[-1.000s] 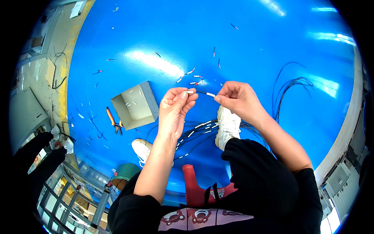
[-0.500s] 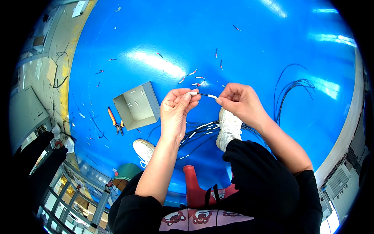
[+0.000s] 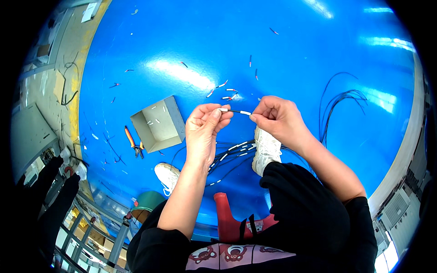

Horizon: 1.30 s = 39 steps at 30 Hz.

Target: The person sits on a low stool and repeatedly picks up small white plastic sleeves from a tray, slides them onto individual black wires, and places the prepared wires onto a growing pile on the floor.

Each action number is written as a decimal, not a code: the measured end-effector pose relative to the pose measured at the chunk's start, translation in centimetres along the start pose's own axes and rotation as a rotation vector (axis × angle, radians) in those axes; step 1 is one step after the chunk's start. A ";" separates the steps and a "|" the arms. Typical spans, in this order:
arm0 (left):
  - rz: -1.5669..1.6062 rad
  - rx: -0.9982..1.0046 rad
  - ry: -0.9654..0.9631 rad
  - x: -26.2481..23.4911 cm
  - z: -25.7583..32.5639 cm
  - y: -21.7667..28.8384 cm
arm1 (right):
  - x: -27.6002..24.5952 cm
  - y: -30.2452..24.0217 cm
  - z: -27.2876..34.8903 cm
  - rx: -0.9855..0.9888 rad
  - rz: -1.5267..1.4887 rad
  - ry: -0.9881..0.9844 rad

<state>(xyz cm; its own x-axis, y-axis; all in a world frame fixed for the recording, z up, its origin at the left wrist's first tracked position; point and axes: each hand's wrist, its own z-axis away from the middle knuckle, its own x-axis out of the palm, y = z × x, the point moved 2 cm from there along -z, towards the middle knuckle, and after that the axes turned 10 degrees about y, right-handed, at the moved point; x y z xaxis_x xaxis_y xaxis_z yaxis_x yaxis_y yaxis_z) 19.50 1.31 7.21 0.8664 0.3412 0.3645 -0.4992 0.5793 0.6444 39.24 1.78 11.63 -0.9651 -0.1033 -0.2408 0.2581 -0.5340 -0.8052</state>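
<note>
Wire: I hold a short black wire [image 3: 233, 111] with a white sleeve at each end, stretched level between my two hands, above the blue floor [image 3: 291, 54].
Left hand: my left hand [image 3: 205, 129] is closed on the wire's left end, thumb and fingertips pinching the white sleeve there.
Right hand: my right hand [image 3: 277, 119] is closed on the wire's right end, pinching just beside the other white sleeve.
Bundle: more black wires with white sleeves [image 3: 236, 152] lie on the floor below the wire, running toward my right shoe [image 3: 266, 150].
Box: an open grey box [image 3: 157, 125] sits on the floor to the left of the wire, with a few white bits inside.
Pliers: orange-handled pliers [image 3: 133, 141] lie just left of the box.
Scraps: small red and white pieces [image 3: 225, 91] are scattered on the floor beyond the wire.
Loose wires: a loop of black wires [image 3: 339, 107] lies to the right of the wire.
Left shoe: my left shoe [image 3: 167, 175] rests on the floor below the box.
</note>
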 end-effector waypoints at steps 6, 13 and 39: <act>-0.214 0.142 0.013 0.3 0.2 0.8 | 0.0 0.0 0.1 -0.071 -0.017 0.020; -0.235 0.218 -0.002 0.4 0.3 0.5 | -0.2 0.2 0.1 -0.009 -0.072 -0.011; -0.423 0.220 -0.140 0.4 1.2 0.9 | -0.3 0.8 -0.4 0.100 -0.212 -0.305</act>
<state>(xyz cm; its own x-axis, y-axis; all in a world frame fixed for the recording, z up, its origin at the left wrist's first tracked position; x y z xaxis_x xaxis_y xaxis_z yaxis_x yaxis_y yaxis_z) 19.39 1.06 8.73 0.9931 -0.0010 0.1176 -0.1033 0.4700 0.8766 39.80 1.70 10.82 -0.9696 -0.2184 0.1100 0.0599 -0.6483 -0.7590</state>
